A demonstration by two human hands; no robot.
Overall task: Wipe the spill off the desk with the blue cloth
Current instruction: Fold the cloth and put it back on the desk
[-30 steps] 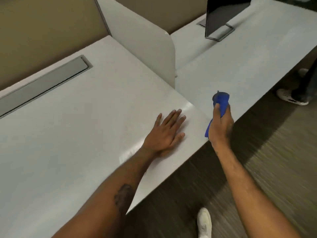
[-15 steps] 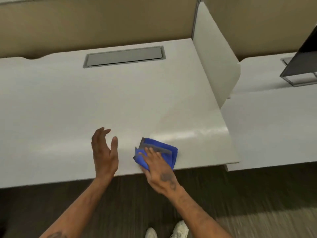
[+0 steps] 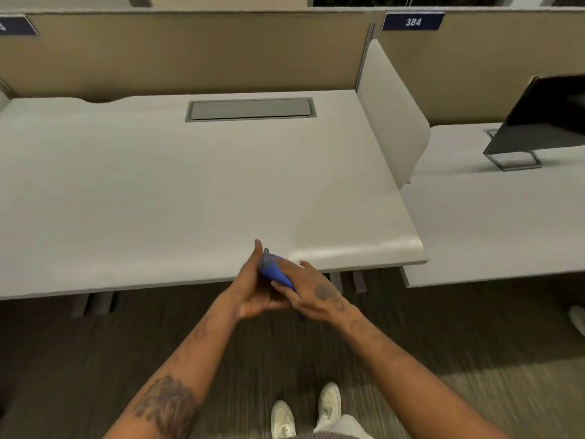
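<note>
Both hands, left hand [image 3: 253, 291] and right hand [image 3: 311, 294], clamp the blue cloth [image 3: 274, 271] above the worktop's [image 3: 190, 191] near edge; bunched, it would probably smear any spill.

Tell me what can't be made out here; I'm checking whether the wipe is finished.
- Blue cloth, head view: mostly covered by left hand and right hand; its fold and dampness hidden.
- Spill on the desk: none discernible; pale glare near the front right corner could mask it.
- Left wall label: cut off by the frame edge.
</note>
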